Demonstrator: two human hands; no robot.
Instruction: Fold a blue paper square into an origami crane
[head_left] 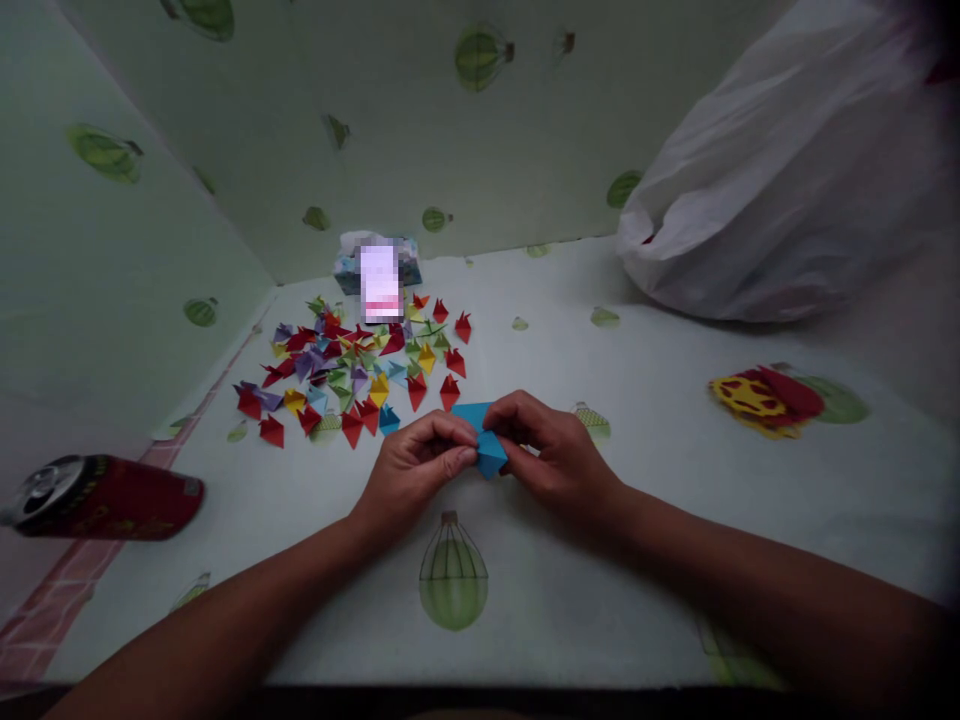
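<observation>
A: How far along are you?

B: Your small, pointy folded paper shapes in many colours lie in a loose heap on the pale bench, and they look done. The bright blue folded paper piece looks half made, so some folding seems left. It's over the bench, pinched by your left hand and right hand.

A: What's hard to see near you?

B: Your fingers hide part of the blue piece. The heap overlaps, so I can't count it. The big white plastic bag is cut off.
</observation>
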